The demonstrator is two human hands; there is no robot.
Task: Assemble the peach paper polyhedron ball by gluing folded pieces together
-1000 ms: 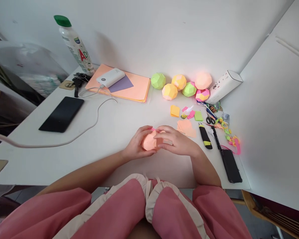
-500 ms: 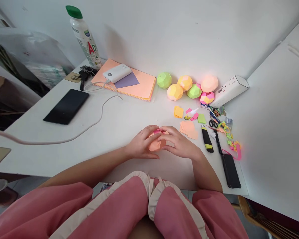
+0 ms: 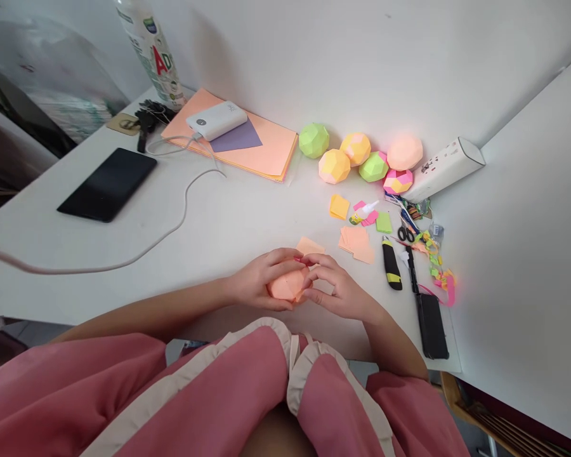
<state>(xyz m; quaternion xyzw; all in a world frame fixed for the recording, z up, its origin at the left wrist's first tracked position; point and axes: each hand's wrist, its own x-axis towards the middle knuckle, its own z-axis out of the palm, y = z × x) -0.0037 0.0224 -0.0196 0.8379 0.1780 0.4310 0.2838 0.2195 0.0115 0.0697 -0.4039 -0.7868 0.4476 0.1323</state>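
Both hands are on a peach-coloured faceted paper ball (image 3: 285, 285) with a bit of pink at its top, just above the table's front edge. My left hand (image 3: 259, 279) is wrapped round its left side, thumb below and fingers over the top. From the right, my right hand (image 3: 340, 292) presses its fingertips and thumb against the ball. A peach paper sheet (image 3: 310, 245) lies just behind the hands. To their right is a small stack of peach paper squares (image 3: 356, 242). The ball's right side is partly hidden by fingers.
Several finished-looking paper balls (image 3: 334, 166) line the wall. A glue bottle (image 3: 364, 212), scissors (image 3: 406, 233), a utility knife (image 3: 391, 263) and a black phone-like case (image 3: 432, 327) lie right. Left are a tablet (image 3: 108, 184), a white cable (image 3: 171, 230) and a power bank (image 3: 217, 120).
The ball has been turned and moved slightly left and down, showing more peach and less pink. The peach sheet behind the hands has come into sight. My head view has shifted a little.
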